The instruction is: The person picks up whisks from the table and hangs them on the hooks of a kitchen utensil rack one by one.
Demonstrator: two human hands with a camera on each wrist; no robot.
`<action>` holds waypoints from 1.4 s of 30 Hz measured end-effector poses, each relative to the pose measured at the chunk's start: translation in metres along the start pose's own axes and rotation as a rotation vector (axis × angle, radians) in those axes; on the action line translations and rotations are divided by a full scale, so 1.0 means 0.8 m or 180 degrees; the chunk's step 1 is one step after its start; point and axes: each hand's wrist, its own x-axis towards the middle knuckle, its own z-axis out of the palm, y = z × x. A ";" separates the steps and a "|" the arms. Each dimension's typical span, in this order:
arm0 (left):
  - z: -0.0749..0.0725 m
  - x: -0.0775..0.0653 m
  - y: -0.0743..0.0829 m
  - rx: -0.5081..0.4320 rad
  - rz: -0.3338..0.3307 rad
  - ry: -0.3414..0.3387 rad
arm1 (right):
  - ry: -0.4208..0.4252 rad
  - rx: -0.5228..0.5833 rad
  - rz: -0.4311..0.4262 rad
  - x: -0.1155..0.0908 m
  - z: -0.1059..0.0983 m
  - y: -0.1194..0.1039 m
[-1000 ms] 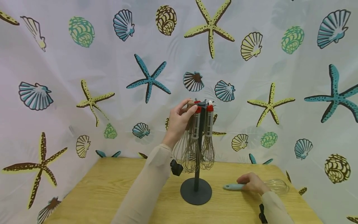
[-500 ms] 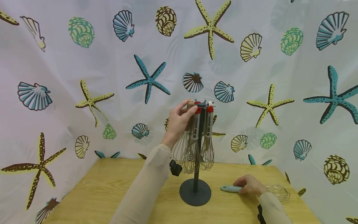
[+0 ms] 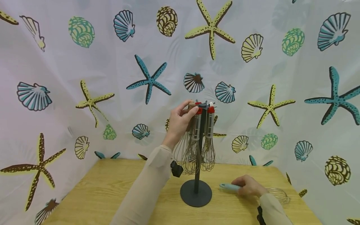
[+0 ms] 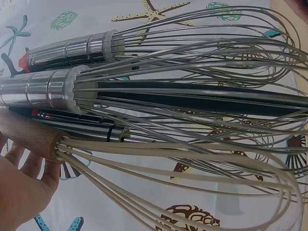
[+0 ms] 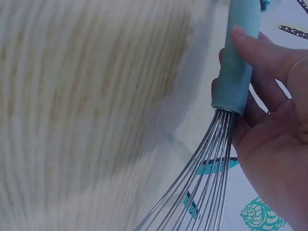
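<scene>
My left hand (image 3: 177, 123) is at the top of a black whisk stand (image 3: 196, 194). In the left wrist view its fingers curl round the wooden handle of a whisk (image 4: 34, 135) with beige loops. Metal whisks with red ends (image 3: 210, 123) hang on the stand beside it, loops down. Lower right, my right hand (image 3: 251, 187) grips a light blue-handled whisk (image 3: 228, 187) low over the table. The right wrist view shows thumb and fingers round that blue handle (image 5: 238, 72) near its wires. Whether this whisk touches the table I cannot tell.
The wooden table (image 3: 107, 193) carries the stand's round base near its middle. Behind and at both sides hangs a white curtain (image 3: 174, 50) printed with shells and starfish. A black wrist strap piece (image 3: 176, 168) shows beside the stand.
My right hand and the blue-handled whisk have shifted slightly left, towards the stand. The left hand has stayed in place at the stand's top.
</scene>
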 end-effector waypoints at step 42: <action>0.000 0.000 0.000 -0.0028 -0.0021 -0.0010 | 0.1230 0.0644 0.0065 0.003 -0.027 -0.073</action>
